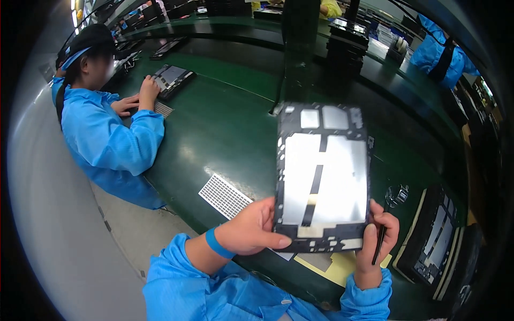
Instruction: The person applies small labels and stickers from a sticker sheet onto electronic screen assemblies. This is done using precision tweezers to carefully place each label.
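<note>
Head view, left grip [249, 229] clamped on black-and-silver panel [342, 182], right grip [368, 251] closed about its edge and black stick [379, 243]

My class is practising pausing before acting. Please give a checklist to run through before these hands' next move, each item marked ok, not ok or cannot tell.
1. Left hand grips the black-and-silver panel: ok, thumb over its lower left corner.
2. Right hand steadies the panel: ok, at its lower right edge.
3. Right hand free of tools: not ok, it also holds a dark pen-like tool.
4. White gridded sheet in view: ok, partly covered by the left hand.
5. Panel's far face undamaged: cannot tell, it faces away.
</note>
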The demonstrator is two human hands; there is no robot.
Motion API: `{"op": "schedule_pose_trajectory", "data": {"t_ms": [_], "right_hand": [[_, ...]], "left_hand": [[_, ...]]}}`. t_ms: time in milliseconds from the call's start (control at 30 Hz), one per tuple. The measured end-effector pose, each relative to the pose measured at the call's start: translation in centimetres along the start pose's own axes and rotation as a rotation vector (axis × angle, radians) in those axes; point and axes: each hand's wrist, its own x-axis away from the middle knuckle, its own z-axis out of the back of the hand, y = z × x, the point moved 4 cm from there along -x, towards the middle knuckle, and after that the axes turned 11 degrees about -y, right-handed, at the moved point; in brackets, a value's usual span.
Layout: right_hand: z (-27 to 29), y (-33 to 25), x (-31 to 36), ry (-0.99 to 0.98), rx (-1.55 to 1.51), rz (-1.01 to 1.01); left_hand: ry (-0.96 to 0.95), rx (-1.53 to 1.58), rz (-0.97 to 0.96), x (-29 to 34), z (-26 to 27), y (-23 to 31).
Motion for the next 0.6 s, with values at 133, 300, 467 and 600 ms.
{"op": "schedule_pose_trajectory", "data": {"t_ms": [133, 300, 467, 600], "right_hand": [[-0.8, -0.7, -0.8, -0.023, 0.004, -0.081], [0.8, 1.6, -0.7, 0.061, 0.337, -0.108], [1.0, 2.7, -0.7, 0.103, 0.292, -0.171], [1.3, 3.2, -0.1, 0.083, 0.288, -0.180]], "left_hand": [[0.047, 0.133, -0.049, 3.5, 2.4, -1.3], [0.206, 0.089, -0.241, 5.8, 4.1, 1.5], [0.512, 0.029, -0.462, 4.7, 7.8, 4.8], [0.625, 0.014, -0.591, 1.4, 11.0, 6.8]]}}
